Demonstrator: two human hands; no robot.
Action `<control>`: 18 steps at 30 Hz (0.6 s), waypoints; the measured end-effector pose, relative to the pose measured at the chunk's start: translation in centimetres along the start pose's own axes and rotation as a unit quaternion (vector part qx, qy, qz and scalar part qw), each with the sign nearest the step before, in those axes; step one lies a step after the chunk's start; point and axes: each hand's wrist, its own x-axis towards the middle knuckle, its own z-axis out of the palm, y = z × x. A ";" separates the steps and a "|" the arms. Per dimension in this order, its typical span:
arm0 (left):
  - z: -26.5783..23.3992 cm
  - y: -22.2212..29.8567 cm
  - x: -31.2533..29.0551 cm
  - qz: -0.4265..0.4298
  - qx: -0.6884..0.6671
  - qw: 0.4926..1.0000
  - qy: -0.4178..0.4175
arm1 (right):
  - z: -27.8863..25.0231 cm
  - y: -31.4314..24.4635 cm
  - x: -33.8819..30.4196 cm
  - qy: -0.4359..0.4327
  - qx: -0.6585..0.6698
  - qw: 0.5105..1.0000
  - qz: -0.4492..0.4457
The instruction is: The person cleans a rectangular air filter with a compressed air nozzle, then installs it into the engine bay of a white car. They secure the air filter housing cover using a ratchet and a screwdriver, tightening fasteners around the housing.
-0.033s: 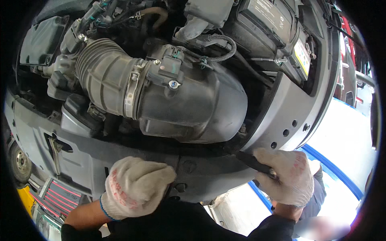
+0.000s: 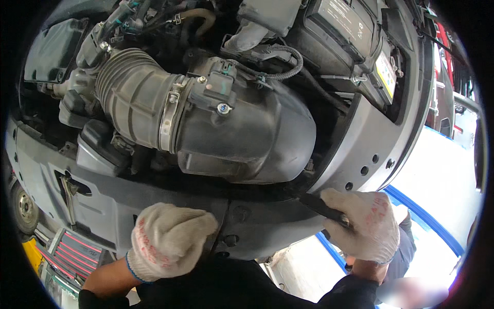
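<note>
My left hand, in a white knitted glove with red print, hovers over the front panel. Its fingers are curled together; what they hold, if anything, is hidden. In my right hand, gloved alike, is a black-handled hand tool. Its narrow end points left toward the panel's upper edge, near a dark gap; the exact kind of tool does not show. Just beyond lies the large black air intake housing, joined by a metal band clamp to a ribbed intake hose.
A battery sits at the far right. Small holes dot the grey panel beside my right hand. A tool chest with red-trimmed drawers stands lower left, near a wheel. Another person's dark sleeve shows behind my right hand.
My left hand has shifted slightly left, still curled. The right hand and its tool have moved a touch to the left, grip unchanged.
</note>
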 end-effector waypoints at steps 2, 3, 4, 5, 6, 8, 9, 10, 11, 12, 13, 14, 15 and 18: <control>0.0 -1.6 -1.8 -0.023 -0.007 1.000 0.001 | 0.1 -0.3 0.5 -0.076 -0.006 0.995 0.062; 0.3 -2.0 -2.4 -0.027 -0.003 0.999 0.020 | 0.2 -0.3 0.6 -0.079 -0.007 0.995 0.061; 0.4 -2.4 -2.9 -0.030 0.003 0.999 0.035 | 0.4 -0.4 0.5 -0.081 -0.005 0.995 0.062; 0.5 -2.7 -3.1 -0.033 0.009 0.998 0.049 | 0.4 -0.5 0.6 -0.083 -0.002 0.995 0.063; 0.3 -2.8 -3.2 -0.026 0.006 0.999 0.027 | 0.1 -0.9 1.0 -0.107 0.001 0.992 0.072; 0.3 -2.8 -3.0 -0.009 0.025 0.999 0.027 | 0.4 -0.8 1.0 -0.093 0.001 0.994 0.052; 0.3 -2.9 -3.0 0.001 0.035 0.999 0.027 | 0.6 -0.7 1.0 -0.087 0.002 0.995 0.042; 0.4 -3.0 -3.1 0.003 0.046 0.999 0.018 | 0.7 -0.6 1.1 -0.088 0.007 0.995 0.040; 0.5 -3.1 -3.3 0.006 0.057 0.998 0.010 | 0.8 -0.6 1.1 -0.090 0.012 0.995 0.039; 0.7 -3.2 -3.5 0.009 0.068 0.998 0.002 | 0.9 -0.6 1.2 -0.091 0.017 0.995 0.037; 0.9 -3.4 -3.7 0.013 0.079 0.997 0.007 | 1.0 -0.6 1.2 -0.087 0.016 0.996 0.033; 1.1 -3.6 -4.0 0.017 0.091 0.996 0.011 | 1.1 -0.7 1.3 -0.082 0.014 0.996 0.028; 1.3 -3.7 -4.1 0.020 0.102 0.994 0.016 | 1.1 -0.7 1.4 -0.077 0.013 0.997 0.022; 1.3 -3.7 -4.1 0.019 0.109 0.994 0.012 | 1.6 -0.6 1.3 -0.072 -0.011 0.997 0.003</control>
